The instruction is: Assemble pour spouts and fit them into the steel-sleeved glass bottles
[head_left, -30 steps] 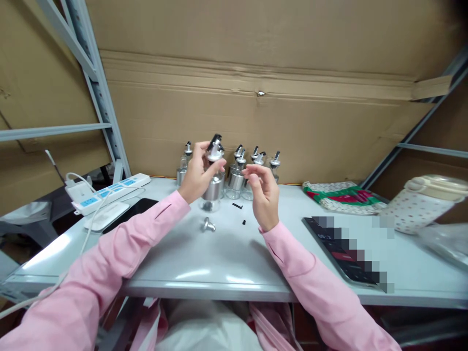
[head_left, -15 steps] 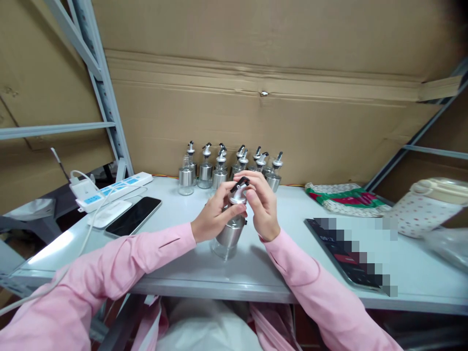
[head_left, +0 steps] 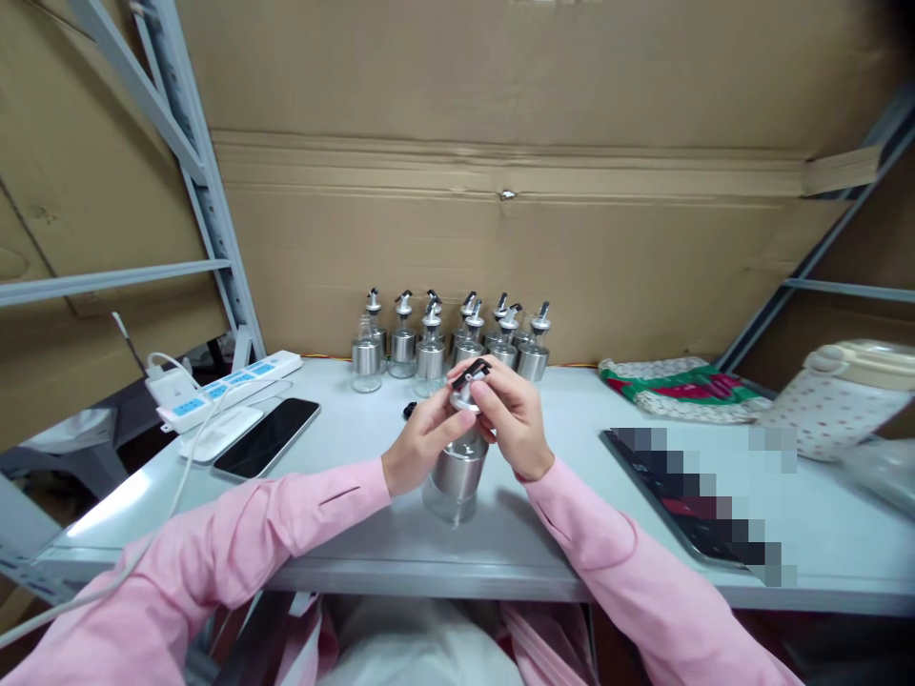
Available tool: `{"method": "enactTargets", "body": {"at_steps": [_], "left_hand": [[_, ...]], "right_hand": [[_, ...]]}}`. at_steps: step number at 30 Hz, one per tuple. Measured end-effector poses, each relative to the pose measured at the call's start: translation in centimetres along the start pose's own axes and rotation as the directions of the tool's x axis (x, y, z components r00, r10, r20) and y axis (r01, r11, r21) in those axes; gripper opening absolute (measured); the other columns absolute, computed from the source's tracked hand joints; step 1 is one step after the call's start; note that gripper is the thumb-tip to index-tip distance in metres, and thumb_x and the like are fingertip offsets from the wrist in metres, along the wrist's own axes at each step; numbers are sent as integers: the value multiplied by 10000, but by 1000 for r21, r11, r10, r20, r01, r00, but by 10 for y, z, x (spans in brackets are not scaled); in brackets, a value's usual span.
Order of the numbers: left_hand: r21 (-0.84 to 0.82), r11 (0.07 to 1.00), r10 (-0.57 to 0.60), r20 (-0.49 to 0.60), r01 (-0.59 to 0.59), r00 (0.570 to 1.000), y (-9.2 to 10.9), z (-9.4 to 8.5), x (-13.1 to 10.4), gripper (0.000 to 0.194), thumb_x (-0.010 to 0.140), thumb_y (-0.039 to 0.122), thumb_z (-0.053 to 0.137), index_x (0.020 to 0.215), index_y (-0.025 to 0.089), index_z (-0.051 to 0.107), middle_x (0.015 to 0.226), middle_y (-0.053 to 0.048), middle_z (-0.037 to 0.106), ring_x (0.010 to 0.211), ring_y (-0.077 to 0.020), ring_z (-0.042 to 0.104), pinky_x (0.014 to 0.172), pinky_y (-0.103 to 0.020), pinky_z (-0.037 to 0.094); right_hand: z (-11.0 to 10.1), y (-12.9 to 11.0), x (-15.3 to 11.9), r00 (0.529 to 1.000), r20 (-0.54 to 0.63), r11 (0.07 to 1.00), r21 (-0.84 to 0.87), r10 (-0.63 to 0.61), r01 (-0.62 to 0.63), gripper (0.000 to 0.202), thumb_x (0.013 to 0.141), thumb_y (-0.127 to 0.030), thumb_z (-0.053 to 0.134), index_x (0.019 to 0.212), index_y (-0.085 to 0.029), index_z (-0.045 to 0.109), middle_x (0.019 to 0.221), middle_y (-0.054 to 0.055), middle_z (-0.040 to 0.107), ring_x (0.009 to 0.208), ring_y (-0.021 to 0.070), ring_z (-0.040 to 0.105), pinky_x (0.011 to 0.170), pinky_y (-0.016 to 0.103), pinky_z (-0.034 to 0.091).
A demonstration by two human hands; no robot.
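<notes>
A glass oil bottle (head_left: 457,476) with a steel band stands near the table's front edge, in front of me. On its neck sits a silver pour spout (head_left: 466,398) with a black flip lid. My left hand (head_left: 423,440) is closed around the neck and the lower rim of the spout, its thumb lying across the front. From the other side my right hand (head_left: 516,419) pinches the spout, thumb against it just under the lid. Fingers behind the bottle are partly hidden. A small black piece (head_left: 410,411) shows beside my left hand, its kind unclear.
Several similar bottles (head_left: 430,360) with spouts stand along the cardboard wall; one bottle (head_left: 367,362) at their left lacks a spout. At left are a phone (head_left: 268,438) and a power strip (head_left: 235,386). A partly blurred phone (head_left: 679,495) and a dotted container (head_left: 829,410) are at right.
The bottle stands more upright, a little further right in view. My right thumb and fingers have come down closer onto the spout. The whole view has shifted slightly.
</notes>
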State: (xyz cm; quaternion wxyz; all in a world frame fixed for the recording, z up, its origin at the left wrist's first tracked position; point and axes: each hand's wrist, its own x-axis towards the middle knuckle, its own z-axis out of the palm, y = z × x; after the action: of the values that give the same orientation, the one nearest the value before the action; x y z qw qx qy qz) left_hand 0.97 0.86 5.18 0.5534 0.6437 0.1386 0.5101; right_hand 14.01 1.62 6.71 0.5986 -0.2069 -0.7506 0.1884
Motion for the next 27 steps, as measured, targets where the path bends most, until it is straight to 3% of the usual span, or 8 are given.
{"method": "enactTargets", "body": {"at_steps": [8,15,19,23,27], "left_hand": [[10,1000,17,-59,-16,998,-6,4,-1,452,762,506,590,1011,129,583,803,-45,622,717,-157,586,681,-262,445],[167,985,65,-85,-50,994,-14,0,-1,564,750,605,531,1054,131,571,909,-65,620,850,-182,558,763,-265,425],[225,973,67,-86,-46,994,-13,-1,1,620,732,644,514,1050,116,571,917,-78,622,853,-196,557,759,-271,429],[293,955,71,-91,-41,993,-14,1,2,604,752,656,467,974,106,579,817,-63,608,781,-176,548,720,-268,431],[325,943,113,-123,-68,986,-15,3,1,582,763,644,463,974,110,551,829,-61,596,776,-168,539,699,-261,439]], "right_hand": [[10,-2,-5,991,-10,990,33,137,-136,290,900,-353,379,932,-203,625,881,33,611,724,136,556,693,277,453],[16,-4,-8,985,-110,979,-174,-129,109,258,909,-252,339,917,-195,591,888,47,604,823,152,566,718,278,442],[16,-4,-11,970,-162,963,-229,-179,139,238,900,-224,358,915,-196,594,887,50,615,831,154,579,717,279,449],[19,-3,-12,967,-249,990,-138,-48,14,263,909,-288,362,859,-200,605,832,38,629,763,144,588,711,279,467],[19,-4,-8,961,-228,986,90,155,-138,310,898,-387,390,813,-193,615,797,32,638,712,136,581,678,270,484]]}}
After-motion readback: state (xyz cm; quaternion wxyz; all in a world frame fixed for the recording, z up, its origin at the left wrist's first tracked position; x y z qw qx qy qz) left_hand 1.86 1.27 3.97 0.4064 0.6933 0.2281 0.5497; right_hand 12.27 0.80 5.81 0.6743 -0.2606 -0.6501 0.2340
